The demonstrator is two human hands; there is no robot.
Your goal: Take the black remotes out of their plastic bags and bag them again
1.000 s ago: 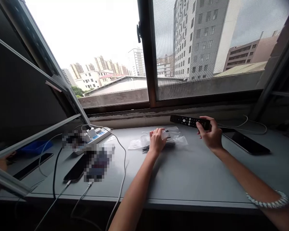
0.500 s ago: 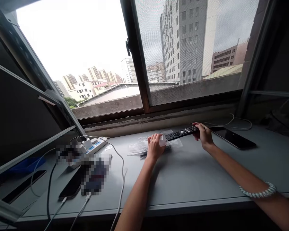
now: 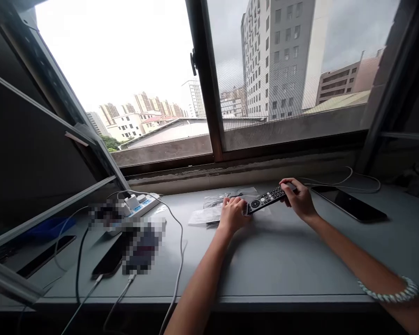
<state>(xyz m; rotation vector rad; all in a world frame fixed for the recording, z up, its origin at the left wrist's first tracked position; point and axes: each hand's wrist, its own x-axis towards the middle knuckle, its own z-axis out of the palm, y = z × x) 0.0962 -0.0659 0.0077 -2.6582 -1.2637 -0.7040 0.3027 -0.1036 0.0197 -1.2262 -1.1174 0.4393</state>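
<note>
A black remote control (image 3: 265, 200) sits between the two hands, above the far middle of a grey counter (image 3: 286, 265), its face of buttons turned up and its length sloping from the lower left to the upper right. The right hand (image 3: 300, 202) has its grip clamped on the right end, thumb on top and fingers curled behind. The left hand (image 3: 232, 214) is at the other end, fingers bent and covering that tip; whether its grip is closed on the remote I cannot tell. Clear plastic bags (image 3: 206, 216) lie on the counter around and behind the left hand, partly hidden by it. A pale braided band (image 3: 391, 294) circles the right forearm.

To the right, just past the right hand, a dark flat device (image 3: 351, 203) lies face up, with a thin white cord (image 3: 365, 190) looping at its far side. On the left, a white power strip (image 3: 148, 200) carries white plugs (image 3: 131, 201); nearer, a black phone (image 3: 106, 260) with a cable attached lies beside a pixelated item (image 3: 143, 246). A long white cable (image 3: 179, 260) runs from the strip's area to the near edge. Beyond the counter stands a brown window frame (image 3: 216, 144).
</note>
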